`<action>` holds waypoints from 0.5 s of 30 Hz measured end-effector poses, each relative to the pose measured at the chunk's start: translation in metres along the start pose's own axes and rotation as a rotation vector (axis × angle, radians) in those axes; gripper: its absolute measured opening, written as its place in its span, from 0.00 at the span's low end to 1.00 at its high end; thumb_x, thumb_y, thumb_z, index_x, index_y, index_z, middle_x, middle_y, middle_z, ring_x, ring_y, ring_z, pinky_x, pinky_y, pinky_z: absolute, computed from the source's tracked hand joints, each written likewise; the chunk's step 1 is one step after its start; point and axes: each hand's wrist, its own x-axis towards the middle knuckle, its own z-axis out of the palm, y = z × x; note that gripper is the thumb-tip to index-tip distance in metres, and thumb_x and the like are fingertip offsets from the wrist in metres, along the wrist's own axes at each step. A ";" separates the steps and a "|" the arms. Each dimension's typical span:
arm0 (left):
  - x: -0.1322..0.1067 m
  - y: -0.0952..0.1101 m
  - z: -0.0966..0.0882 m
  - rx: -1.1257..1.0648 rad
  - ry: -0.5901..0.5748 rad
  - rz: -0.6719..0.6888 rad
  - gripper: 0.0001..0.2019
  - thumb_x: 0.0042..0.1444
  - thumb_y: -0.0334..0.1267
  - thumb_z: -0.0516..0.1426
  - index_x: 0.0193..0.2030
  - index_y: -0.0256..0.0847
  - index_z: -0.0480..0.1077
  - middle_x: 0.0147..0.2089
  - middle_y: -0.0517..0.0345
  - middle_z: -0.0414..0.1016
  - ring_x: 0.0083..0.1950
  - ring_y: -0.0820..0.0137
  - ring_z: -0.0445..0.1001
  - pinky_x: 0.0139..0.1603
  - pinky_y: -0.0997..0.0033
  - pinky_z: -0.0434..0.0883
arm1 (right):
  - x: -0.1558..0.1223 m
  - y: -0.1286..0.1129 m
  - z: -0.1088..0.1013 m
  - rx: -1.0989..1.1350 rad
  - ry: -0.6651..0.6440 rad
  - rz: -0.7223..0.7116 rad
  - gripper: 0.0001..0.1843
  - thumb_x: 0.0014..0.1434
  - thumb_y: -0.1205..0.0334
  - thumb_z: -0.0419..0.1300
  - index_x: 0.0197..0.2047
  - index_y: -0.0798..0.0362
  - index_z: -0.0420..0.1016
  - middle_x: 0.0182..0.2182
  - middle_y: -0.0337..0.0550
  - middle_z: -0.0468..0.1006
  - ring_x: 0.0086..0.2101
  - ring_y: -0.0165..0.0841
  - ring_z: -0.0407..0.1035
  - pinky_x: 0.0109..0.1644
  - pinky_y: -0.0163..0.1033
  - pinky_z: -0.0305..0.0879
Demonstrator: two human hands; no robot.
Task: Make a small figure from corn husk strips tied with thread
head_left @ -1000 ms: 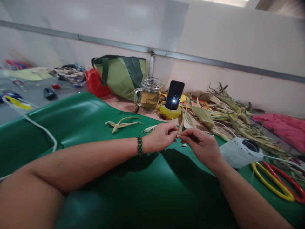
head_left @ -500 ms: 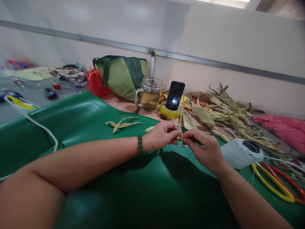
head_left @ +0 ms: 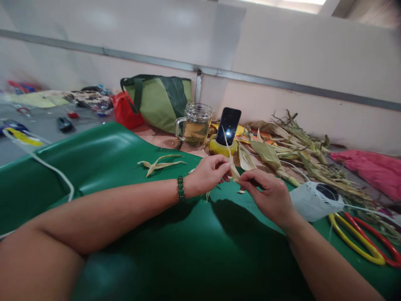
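Observation:
A pale strip of dried corn husk (head_left: 232, 166) stands up between my two hands above the green mat (head_left: 188, 251). My right hand (head_left: 266, 192) pinches its lower end between thumb and fingertips. Close beside it, my left hand (head_left: 209, 173) has its thumb and fingers closed at the strip's left edge; a beaded bracelet (head_left: 181, 189) circles that wrist. To the left on the mat lies a twisted piece of husk (head_left: 161, 164). Small husk scraps (head_left: 240, 192) lie beneath the hands, partly hidden by them.
Behind the hands are a glass mug of tea (head_left: 197, 127), a phone (head_left: 228, 121) on a yellow stand and a green bag (head_left: 159, 100). Dried husks (head_left: 291, 150) are heaped at right. A white-wrapped cord roll (head_left: 313, 202) and red-and-yellow-handled scissors (head_left: 354, 238) lie nearer.
The husk strip now leans left and shows more of its width. My left hand has shifted slightly left, opening a small gap from my right hand, which keeps its pinch.

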 end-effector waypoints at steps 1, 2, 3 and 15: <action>-0.001 0.000 0.000 -0.026 -0.021 -0.020 0.08 0.59 0.35 0.52 0.29 0.35 0.64 0.28 0.60 0.69 0.27 0.79 0.69 0.28 0.79 0.66 | 0.000 0.000 0.000 0.002 0.000 -0.007 0.06 0.58 0.68 0.57 0.30 0.51 0.70 0.23 0.36 0.74 0.24 0.28 0.69 0.30 0.32 0.64; -0.002 0.000 0.000 -0.050 -0.054 -0.045 0.09 0.58 0.38 0.53 0.30 0.35 0.65 0.29 0.60 0.70 0.28 0.78 0.69 0.29 0.78 0.66 | 0.000 -0.001 0.000 0.007 0.002 -0.018 0.06 0.58 0.68 0.57 0.30 0.51 0.70 0.23 0.36 0.74 0.24 0.28 0.69 0.30 0.32 0.64; -0.003 -0.001 0.000 -0.067 -0.096 -0.068 0.11 0.57 0.41 0.55 0.31 0.35 0.65 0.29 0.60 0.70 0.28 0.77 0.69 0.29 0.77 0.66 | 0.000 -0.002 0.001 0.013 -0.001 -0.031 0.06 0.59 0.68 0.57 0.30 0.51 0.70 0.23 0.36 0.75 0.25 0.28 0.69 0.30 0.33 0.65; 0.000 -0.001 -0.010 -0.137 -0.247 -0.045 0.06 0.45 0.33 0.63 0.27 0.33 0.71 0.24 0.62 0.69 0.26 0.80 0.64 0.30 0.77 0.62 | -0.001 -0.002 0.002 0.021 0.000 -0.056 0.05 0.59 0.66 0.57 0.31 0.50 0.72 0.26 0.39 0.77 0.26 0.31 0.72 0.31 0.35 0.68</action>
